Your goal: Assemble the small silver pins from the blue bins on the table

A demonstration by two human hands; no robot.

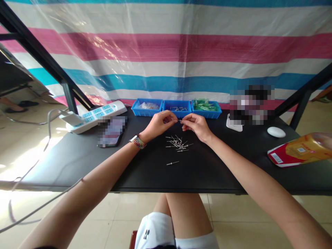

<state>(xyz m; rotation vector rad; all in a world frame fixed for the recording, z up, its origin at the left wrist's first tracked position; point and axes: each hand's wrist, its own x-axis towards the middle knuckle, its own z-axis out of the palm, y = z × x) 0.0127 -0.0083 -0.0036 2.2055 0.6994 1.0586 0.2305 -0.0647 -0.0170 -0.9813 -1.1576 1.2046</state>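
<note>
Between the fingertips of both hands is a thin metal blind rivet point(179, 120), held level just in front of the blue bins. My left hand point(163, 122) pinches one end, and my right hand point(195, 123) pinches the other. Below them lies a loose pile of blind rivets point(178, 142) on the black table. One single rivet point(172, 163) rests apart, closer to the front edge. More rivets sit in the middle blue bin point(166, 103), partly hidden behind my hands.
The left blue bin point(137, 111) holds clear plastic bags; the right bin point(219, 112) holds green packets. A power strip point(103, 113) and a phone point(114, 131) lie to the left. At right are a white mouse point(276, 132) and a red-and-yellow package point(298, 150).
</note>
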